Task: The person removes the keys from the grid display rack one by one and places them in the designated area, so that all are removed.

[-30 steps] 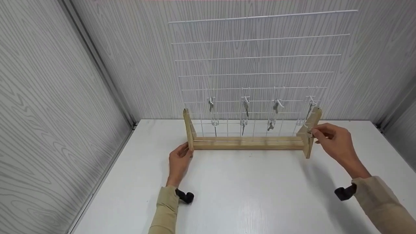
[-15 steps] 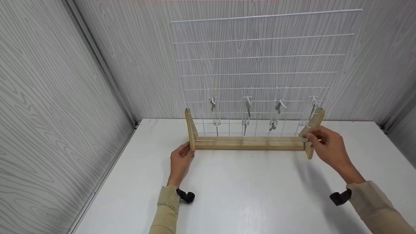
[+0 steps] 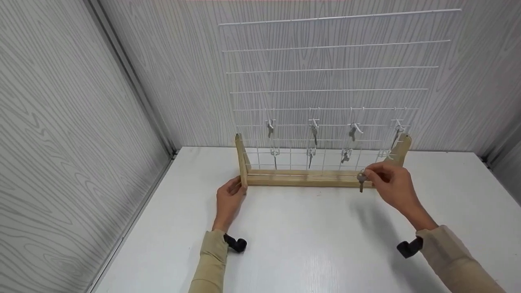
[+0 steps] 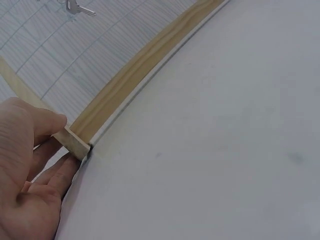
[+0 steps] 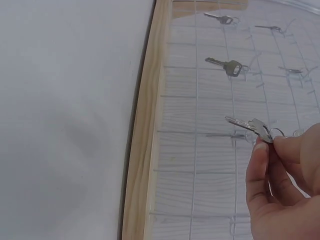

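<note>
One key [image 3: 361, 182] is pinched by the right hand [image 3: 390, 185], its head and ring caught at the fingertips, and is held up in front of the wooden base bar [image 3: 297, 181]. Seven other keys [image 3: 314, 132] are hung on the white wire grid [image 3: 340, 17] behind, while the lower hook [image 3: 385, 154] at the far right appears to be bare. By the left hand [image 3: 228, 199], well apart from the right, the left wooden end support [image 3: 241, 160] is gripped near its foot, presumably so that the grid is steadied. The step in hand is judged to be the carrying of a single key; whether to or from a hook cannot be told. For the next move, the pinch should be kept firm and the dangling blade kept away from the wires. In the left wrist view fingers are seen around the support's foot, which is partly hidden from the head camera. In the right wrist view the key's ring and teeth are shown, barely made out from above; only in the head view are both hands taken in.
</note>
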### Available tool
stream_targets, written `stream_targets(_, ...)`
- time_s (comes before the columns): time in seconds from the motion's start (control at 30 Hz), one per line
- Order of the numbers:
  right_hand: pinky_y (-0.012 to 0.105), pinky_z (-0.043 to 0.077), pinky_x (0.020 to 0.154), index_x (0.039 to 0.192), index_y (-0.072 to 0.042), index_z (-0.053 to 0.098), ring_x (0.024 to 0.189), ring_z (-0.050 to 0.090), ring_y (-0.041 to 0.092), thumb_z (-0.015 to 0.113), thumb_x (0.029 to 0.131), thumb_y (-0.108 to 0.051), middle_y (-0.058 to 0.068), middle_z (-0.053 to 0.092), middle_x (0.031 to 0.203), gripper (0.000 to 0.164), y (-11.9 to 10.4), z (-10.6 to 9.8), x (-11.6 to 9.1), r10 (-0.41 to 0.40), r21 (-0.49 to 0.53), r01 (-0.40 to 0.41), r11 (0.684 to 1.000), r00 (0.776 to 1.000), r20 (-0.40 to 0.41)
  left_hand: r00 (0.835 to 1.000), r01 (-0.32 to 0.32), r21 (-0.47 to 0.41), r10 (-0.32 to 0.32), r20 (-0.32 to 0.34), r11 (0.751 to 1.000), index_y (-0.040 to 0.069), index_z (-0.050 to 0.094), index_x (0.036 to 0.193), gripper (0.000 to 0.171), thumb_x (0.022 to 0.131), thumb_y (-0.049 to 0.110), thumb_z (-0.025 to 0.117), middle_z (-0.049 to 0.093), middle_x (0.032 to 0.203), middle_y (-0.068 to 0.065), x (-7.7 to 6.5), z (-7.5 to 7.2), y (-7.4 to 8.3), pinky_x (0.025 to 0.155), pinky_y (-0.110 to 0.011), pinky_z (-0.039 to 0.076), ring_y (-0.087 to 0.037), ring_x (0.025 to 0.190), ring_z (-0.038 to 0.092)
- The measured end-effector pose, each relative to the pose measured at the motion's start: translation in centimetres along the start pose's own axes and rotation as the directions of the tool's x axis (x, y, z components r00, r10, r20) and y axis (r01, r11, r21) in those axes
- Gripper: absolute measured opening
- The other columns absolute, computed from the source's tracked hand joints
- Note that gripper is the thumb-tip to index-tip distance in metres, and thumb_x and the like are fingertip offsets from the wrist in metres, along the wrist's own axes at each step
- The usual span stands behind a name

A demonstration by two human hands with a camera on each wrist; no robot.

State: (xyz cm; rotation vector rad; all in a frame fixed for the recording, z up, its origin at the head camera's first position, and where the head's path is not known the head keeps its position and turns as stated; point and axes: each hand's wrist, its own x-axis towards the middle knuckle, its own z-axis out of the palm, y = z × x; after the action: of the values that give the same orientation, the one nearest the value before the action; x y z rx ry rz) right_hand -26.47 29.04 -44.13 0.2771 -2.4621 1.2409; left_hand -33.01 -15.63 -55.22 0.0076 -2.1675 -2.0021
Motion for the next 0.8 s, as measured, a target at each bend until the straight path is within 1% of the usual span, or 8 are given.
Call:
stream_targets(0.1, 0.016, 0.056, 0.066, 0.112, -0.005, 0.079, 0.080, 0.070, 0.015, 0.071, 0.106, -0.021, 0.014, 0.078, 0.100, 0.019, -0.4, 0.8, 0.2, 0.004, 0.016, -0.004, 1.000, 1.000, 0.014, 1.000, -0.003, -0.001, 0.003, -0.002, 1.000, 0.004, 0.065, 0.144, 0.042, 0.102, 0.006, 0.070, 0.067, 0.142, -0.021, -0.1, 0.1, 0.0, 0.104, -0.035, 0.061, -0.033, 0.132, 0.067)
stream_targets(0.27, 0.015, 0.058, 0.070, 0.112, -0.004, 0.079, 0.082, 0.070, 0.013, 0.070, 0.106, -0.020, 0.015, 0.078, 0.100, 0.019, -1.2, 2.2, 0.5, 0.001, 0.069, -0.004, 0.998, 0.999, 0.043, 1.000, -0.010, 0.014, 0.010, -0.003, 1.000, 0.003, 0.065, 0.144, 0.041, 0.103, 0.006, 0.069, 0.066, 0.144, -0.022, -0.2, 0.1, 0.1, 0.106, -0.036, 0.060, -0.035, 0.134, 0.065)
stream_targets(0.4, 0.015, 0.059, 0.071, 0.110, -0.004, 0.079, 0.080, 0.071, 0.011, 0.071, 0.105, -0.017, 0.015, 0.078, 0.100, 0.016, -1.8, 3.4, 0.7, -0.020, 0.109, 0.014, 0.994, 0.998, 0.052, 1.000, -0.004, 0.015, 0.004, -0.003, 1.000, 0.005, 0.065, 0.144, 0.041, 0.103, 0.007, 0.069, 0.067, 0.143, -0.019, -0.3, 0.0, 0.0, 0.106, -0.034, 0.060, -0.032, 0.134, 0.066)
stream_targets(0.53, 0.018, 0.060, 0.068, 0.108, -0.005, 0.080, 0.078, 0.072, 0.015, 0.073, 0.104, -0.015, 0.014, 0.079, 0.099, 0.013, -2.2, 4.6, 1.0, -0.033, 0.112, 0.026, 0.993, 0.997, 0.063, 1.000, -0.017, 0.017, 0.017, 0.000, 1.000, 0.003, 0.065, 0.144, 0.041, 0.103, 0.006, 0.068, 0.067, 0.142, -0.019, -0.3, 0.0, -0.1, 0.105, -0.034, 0.060, -0.031, 0.132, 0.066)
stream_targets(0.7, 0.020, 0.061, 0.069, 0.107, -0.005, 0.080, 0.081, 0.074, 0.026, 0.071, 0.104, -0.012, 0.013, 0.079, 0.099, 0.012, -2.9, 6.2, 1.2, -0.032, 0.128, 0.018, 0.992, 0.994, 0.101, 0.999, -0.034, 0.025, 0.034, -0.003, 0.999, 0.000, 0.063, 0.145, 0.042, 0.103, 0.004, 0.068, 0.066, 0.142, -0.022, -0.1, 0.0, -0.2, 0.104, -0.034, 0.061, -0.034, 0.133, 0.065)
stream_targets(0.77, 0.020, 0.060, 0.068, 0.108, -0.005, 0.080, 0.081, 0.074, 0.027, 0.072, 0.104, -0.012, 0.013, 0.079, 0.098, 0.012, -3.2, 6.8, 1.2, -0.030, 0.137, 0.014, 0.991, 0.993, 0.114, 0.999, -0.033, 0.020, 0.033, 0.002, 0.999, 0.001, 0.063, 0.145, 0.043, 0.103, 0.005, 0.068, 0.066, 0.142, -0.022, -0.1, 0.0, -0.2, 0.105, -0.033, 0.060, -0.034, 0.133, 0.065)
stream_targets(0.8, 0.020, 0.060, 0.068, 0.108, -0.005, 0.080, 0.081, 0.074, 0.026, 0.072, 0.103, -0.012, 0.012, 0.079, 0.098, 0.011, -3.3, 7.0, 1.2, -0.030, 0.142, 0.013, 0.990, 0.992, 0.121, 0.999, -0.035, 0.016, 0.035, 0.004, 0.999, 0.001, 0.063, 0.145, 0.043, 0.103, 0.004, 0.068, 0.066, 0.142, -0.022, -0.1, 0.0, -0.2, 0.105, -0.034, 0.060, -0.034, 0.133, 0.065)
